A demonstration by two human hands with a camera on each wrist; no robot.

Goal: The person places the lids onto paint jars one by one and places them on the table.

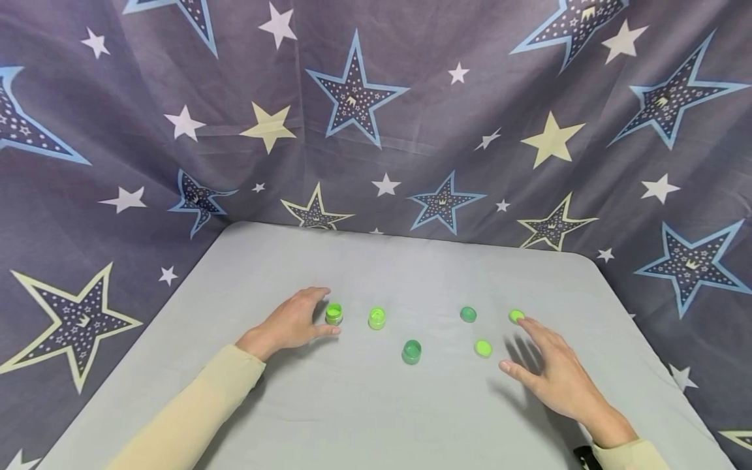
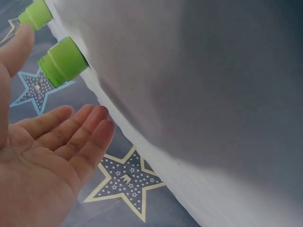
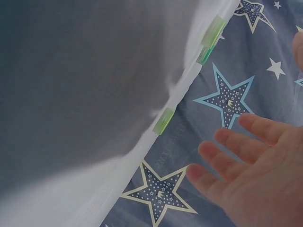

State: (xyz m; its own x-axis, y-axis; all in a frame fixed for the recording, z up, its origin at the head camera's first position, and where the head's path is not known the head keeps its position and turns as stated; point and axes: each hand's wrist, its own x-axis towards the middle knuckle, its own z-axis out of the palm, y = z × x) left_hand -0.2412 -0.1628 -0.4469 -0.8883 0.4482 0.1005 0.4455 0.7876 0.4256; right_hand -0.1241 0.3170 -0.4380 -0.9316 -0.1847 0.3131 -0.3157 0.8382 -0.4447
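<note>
My left hand (image 1: pixel 290 321) is spread around the left side of a small bright green jar (image 1: pixel 333 314), with thumb and fingers apart. In the left wrist view the palm is bare, and the jar (image 2: pixel 63 61) stands beyond the fingertips. To its right is a second bright green jar (image 1: pixel 377 318); a dark green jar (image 1: pixel 412 352) sits nearer the front. My right hand (image 1: pixel 555 375) hovers with fingers extended, its fingertips overlapping a bright green lid (image 1: pixel 516 316) in the head view. Left of it lie another bright green lid (image 1: pixel 484 348) and a dark green lid (image 1: pixel 468 314).
A pale grey cloth covers the table (image 1: pixel 364 418), whose rounded far corners meet a dark curtain (image 1: pixel 411 156) printed with stars. The curtain hangs behind and along both sides. A black band (image 1: pixel 587 457) shows at the right cuff.
</note>
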